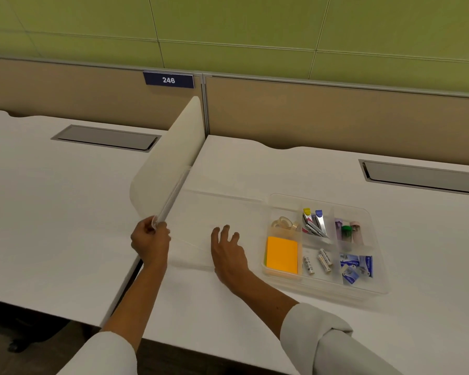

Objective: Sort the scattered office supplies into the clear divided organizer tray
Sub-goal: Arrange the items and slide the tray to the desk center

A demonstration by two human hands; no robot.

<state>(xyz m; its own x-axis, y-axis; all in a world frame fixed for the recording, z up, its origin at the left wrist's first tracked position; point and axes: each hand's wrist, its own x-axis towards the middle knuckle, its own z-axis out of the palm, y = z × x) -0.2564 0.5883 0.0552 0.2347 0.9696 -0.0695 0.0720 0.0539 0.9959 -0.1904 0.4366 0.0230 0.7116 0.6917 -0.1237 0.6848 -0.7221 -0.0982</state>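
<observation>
Your two bare forearms — pale grey-white sleeves (313,327) rolled up near the elbows — no rings or watch visible.

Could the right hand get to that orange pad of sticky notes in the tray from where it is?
Probably yes. The right hand rests open on the desk just left of the tray, holding nothing, and the orange pad lies uncovered in the nearest compartment.

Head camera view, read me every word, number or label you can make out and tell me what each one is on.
"246": white digits on the dark blue rectangular sign fixed to the tan partition panel.
White cylindrical batteries in the clear divided organizer tray: dark print, too small to read.
Blue and white paper packets in the tray: print too blurred to read.
Nothing else legible.
</observation>
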